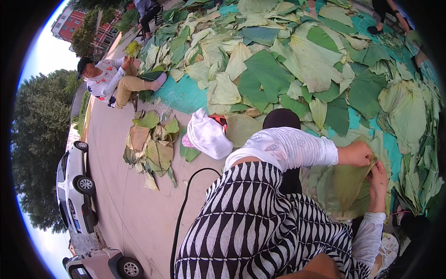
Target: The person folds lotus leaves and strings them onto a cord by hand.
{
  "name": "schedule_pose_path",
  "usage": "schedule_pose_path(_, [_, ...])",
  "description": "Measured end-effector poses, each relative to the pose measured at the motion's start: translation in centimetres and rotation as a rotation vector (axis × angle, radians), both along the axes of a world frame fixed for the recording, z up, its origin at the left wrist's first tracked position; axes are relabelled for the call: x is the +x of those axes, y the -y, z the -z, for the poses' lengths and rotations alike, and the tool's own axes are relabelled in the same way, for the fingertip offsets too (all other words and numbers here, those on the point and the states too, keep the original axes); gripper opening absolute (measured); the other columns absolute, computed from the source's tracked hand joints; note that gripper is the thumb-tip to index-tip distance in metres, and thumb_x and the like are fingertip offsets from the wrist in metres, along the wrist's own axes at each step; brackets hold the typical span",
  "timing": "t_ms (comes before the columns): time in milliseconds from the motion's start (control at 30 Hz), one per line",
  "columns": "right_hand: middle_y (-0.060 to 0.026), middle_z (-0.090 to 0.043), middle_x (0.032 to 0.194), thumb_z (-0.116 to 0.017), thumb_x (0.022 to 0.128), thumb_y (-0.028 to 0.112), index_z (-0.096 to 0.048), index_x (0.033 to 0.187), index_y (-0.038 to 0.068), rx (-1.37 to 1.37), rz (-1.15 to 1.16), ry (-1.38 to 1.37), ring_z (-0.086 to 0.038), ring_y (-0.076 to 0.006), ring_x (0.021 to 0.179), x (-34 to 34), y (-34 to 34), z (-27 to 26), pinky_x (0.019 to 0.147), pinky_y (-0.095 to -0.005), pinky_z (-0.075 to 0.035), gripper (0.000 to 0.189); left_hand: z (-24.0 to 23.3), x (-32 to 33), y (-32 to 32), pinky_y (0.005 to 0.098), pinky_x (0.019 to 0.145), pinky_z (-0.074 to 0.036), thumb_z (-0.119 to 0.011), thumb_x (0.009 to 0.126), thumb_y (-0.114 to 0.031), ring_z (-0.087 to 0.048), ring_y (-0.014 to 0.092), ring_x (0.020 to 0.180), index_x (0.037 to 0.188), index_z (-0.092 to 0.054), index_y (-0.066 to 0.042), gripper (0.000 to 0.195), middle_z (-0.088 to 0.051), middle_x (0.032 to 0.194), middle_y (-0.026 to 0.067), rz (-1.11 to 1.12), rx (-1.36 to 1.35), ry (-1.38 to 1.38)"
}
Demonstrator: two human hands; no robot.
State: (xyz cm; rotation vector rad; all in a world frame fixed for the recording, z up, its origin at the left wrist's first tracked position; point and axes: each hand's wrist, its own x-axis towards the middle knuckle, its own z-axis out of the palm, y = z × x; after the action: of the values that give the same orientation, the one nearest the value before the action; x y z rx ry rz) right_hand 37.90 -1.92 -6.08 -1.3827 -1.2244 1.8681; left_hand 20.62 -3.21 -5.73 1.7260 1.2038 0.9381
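My left hand (359, 153), below a white oversleeve, pinches the edge of a yellowish-green lotus leaf (352, 181). Close beside it, my right hand (377, 178) grips the same edge between thumb and fingers. The leaf hangs from both hands over a layer of flattened, pale lotus leaves (318, 185). My patterned black-and-white garment fills the lower middle. Beyond my hands, many green and dried lotus leaves (268, 73) lie overlapping on a green ground sheet (186, 92).
A white cloth (209, 134) lies beside me, near a small pile of dry leaves (153, 143) on the concrete. A seated person (113, 80) in a dark cap holds a leaf. More people sit around the sheet. A black curved tube (181, 205) and parked cars (78, 188) are at left.
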Motion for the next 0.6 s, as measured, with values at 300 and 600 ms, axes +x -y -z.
schedule_pose_path(300, [-0.0013, -0.057, 0.092, -0.044, 0.087, 0.027, -0.048, 0.106, 0.009, 0.026, 0.226, -0.075, -0.054, -0.0078, 0.077, 0.0, 0.4, 0.1, 0.057, -0.0211, -0.042, 0.027, -0.9, -0.7, 0.0, 0.0356, 0.052, -0.042, -0.055, 0.064, -0.017, -0.054, 0.027, 0.054, 0.069, -0.059, -0.004, 0.015, -0.057, 0.062, 0.0125, 0.045, 0.099, 0.055])
schedule_pose_path(600, [-0.0018, -0.050, 0.078, -0.051, 0.082, 0.015, -0.054, 0.092, -0.001, 0.582, -0.011, 0.207, -0.047, -0.0105, 0.068, -2.5, -0.3, -4.7, 0.062, -0.0214, -0.037, 0.020, -3.5, -2.2, -2.2, 0.0349, 0.051, -0.042, -0.054, 0.069, -0.015, -0.055, 0.029, 0.056, 0.072, -0.059, -0.002, 0.015, -0.057, 0.063, 0.0147, 0.051, 0.196, -0.097])
